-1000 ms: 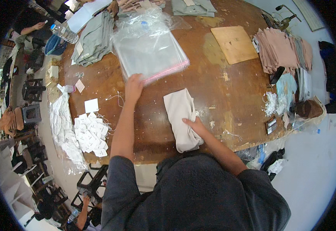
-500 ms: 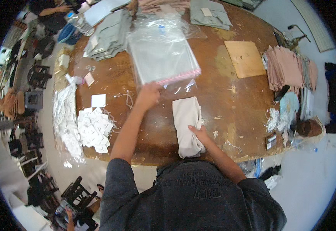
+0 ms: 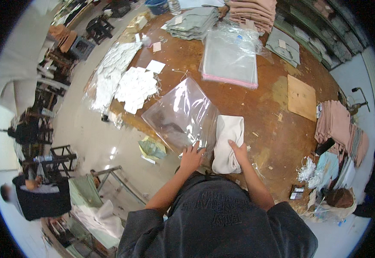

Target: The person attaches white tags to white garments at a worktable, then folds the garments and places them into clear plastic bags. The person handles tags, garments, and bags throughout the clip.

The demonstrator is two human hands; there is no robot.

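Observation:
A clear plastic bag lies slantwise in front of me, its near left part reaching over the table's edge. On its near corner rests my left hand, fingers spread out over the film. Just right of the bag, and touching or nearly touching it, is a cream folded garment. My right hand grips the garment's right side, thumb on top and the other fingers mostly hidden. Farther back sits a stack of clear bags with a pink edge.
White tags are heaped at the left, beside white wrapped material. Grey folded garments and pink ones are stacked at the back. A tan board and more pink garments lie right. One person is far left.
My left hand has come back from the bag stack, and a single clear bag now lies beside the garment. My right hand stays on the garment. The view has turned leftward.

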